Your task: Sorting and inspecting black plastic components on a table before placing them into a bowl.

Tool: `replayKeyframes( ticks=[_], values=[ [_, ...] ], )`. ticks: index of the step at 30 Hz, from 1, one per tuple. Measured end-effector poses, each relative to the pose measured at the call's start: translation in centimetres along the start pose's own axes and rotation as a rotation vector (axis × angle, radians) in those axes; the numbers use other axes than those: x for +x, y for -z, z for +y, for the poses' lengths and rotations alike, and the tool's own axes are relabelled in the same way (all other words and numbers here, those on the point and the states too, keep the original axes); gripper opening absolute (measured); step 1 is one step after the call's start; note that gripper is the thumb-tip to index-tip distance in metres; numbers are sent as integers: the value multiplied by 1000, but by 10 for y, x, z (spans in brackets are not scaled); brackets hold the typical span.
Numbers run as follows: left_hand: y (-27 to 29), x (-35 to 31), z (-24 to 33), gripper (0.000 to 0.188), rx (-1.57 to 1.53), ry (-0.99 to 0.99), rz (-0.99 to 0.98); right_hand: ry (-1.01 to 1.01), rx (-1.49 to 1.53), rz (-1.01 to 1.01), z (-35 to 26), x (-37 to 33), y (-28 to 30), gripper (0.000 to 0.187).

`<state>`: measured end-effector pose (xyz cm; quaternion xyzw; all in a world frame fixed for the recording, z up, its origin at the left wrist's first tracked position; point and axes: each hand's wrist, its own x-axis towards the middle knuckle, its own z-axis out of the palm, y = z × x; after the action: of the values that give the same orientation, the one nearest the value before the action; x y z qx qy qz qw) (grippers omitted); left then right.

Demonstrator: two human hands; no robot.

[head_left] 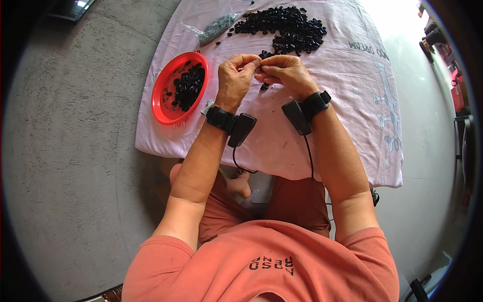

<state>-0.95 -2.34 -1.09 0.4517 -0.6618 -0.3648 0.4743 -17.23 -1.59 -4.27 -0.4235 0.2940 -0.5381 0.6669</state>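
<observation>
My left hand (235, 80) and my right hand (291, 75) meet fingertip to fingertip above the cloth, thumbs and forefingers pinched together. Whatever sits between them is dark and too small to make out. Just beyond the fingers spreads a heap of small shiny black pieces (292, 27), and a couple of loose ones (264, 87) lie under my right hand. To the left of my left hand is a red round tray (156, 95) with more black pieces (188, 88) in it. Both wrists wear black straps with a small black box and a cable.
A pale pink printed cloth (347, 146) covers the table. At its far left lies a clear plastic bag (217, 29) of small grey pieces. A crumpled clear scrap (207, 106) rests by my left wrist. Grey floor (70, 151) surrounds the table, with assorted items along the right.
</observation>
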Motion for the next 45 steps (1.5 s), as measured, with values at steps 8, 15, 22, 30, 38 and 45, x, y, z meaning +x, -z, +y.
replayKeyframes(
  ticks=[8,15,22,30,38,45],
  values=[
    [-4,-2,5,10,-12,8,20,0,66,0,2,2,1,18],
    [-7,-2,5,10,-2,-17,28,-1,85,5,2,1,2,19],
    [-8,4,3,9,225,-226,38,8,73,7,1,1,3,19],
    [3,4,-4,12,385,-172,34,92,75,45,-4,1,10,16],
    [-1,-2,-21,11,565,-203,-99,128,82,103,-2,4,18,14],
    [-6,2,-23,12,674,-195,-122,229,163,254,-6,5,28,14]
  ],
)
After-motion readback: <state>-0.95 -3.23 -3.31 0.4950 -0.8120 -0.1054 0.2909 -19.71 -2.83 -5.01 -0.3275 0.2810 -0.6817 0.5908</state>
